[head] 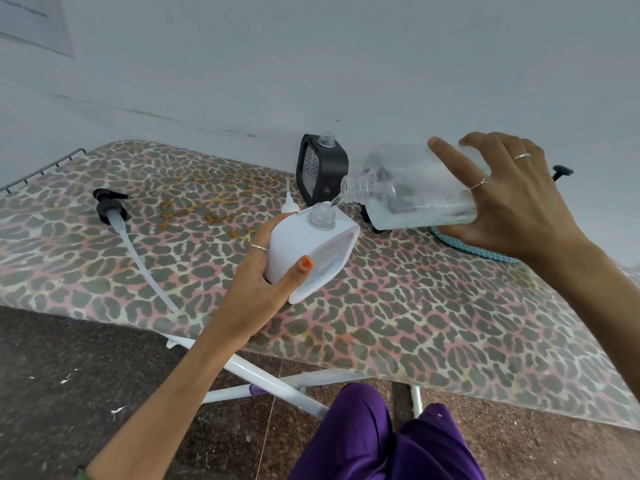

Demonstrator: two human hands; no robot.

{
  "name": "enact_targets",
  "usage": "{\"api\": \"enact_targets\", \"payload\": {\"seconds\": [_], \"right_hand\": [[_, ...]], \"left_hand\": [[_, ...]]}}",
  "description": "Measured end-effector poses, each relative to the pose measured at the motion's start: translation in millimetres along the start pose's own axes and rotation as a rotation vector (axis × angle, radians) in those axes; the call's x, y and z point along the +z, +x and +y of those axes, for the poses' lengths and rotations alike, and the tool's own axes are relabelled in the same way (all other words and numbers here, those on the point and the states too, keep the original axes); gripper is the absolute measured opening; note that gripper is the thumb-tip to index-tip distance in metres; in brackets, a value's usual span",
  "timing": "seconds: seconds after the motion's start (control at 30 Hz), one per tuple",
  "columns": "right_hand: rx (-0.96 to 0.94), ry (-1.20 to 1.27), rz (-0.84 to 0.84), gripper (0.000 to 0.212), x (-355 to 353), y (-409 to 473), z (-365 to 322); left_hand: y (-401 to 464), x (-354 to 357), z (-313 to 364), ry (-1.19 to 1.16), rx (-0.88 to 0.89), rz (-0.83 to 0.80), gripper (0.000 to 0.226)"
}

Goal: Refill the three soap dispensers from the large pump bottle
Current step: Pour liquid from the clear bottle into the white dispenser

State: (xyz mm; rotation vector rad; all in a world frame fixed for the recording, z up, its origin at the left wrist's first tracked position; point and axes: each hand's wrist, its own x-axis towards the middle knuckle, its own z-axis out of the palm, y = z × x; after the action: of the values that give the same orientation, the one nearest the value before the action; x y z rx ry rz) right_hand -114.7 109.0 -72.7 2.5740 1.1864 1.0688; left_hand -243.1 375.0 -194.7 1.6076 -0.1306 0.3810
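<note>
My right hand (pixel 509 206) grips the large clear bottle (pixel 412 195), tipped on its side with its open neck pointing left. A thin stream of clear soap runs from that neck into the open mouth of a white dispenser (pixel 304 251). My left hand (pixel 252 282) holds the white dispenser, tilted, above the ironing board (pixel 433 317). A black dispenser (pixel 320 168) with an open clear neck stands by the wall behind. Another black item is partly hidden behind the large bottle.
The black pump head with its long white tube (pixel 117 223) lies on the board at the left. A small white pump nozzle (pixel 288 202) stands behind the white dispenser. A teal cord (pixel 478 252) lies under my right hand. A metal rack edge (pixel 41 171) sits far left.
</note>
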Motion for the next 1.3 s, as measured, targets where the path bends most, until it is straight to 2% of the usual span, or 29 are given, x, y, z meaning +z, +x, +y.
{"api": "enact_targets", "payload": {"seconds": [1.3], "right_hand": [[-0.008, -0.020, -0.003, 0.085, -9.1, 4.4, 1.2]], "left_hand": [[-0.4, 0.1, -0.9, 0.006, -0.010, 0.005, 0.061]]}}
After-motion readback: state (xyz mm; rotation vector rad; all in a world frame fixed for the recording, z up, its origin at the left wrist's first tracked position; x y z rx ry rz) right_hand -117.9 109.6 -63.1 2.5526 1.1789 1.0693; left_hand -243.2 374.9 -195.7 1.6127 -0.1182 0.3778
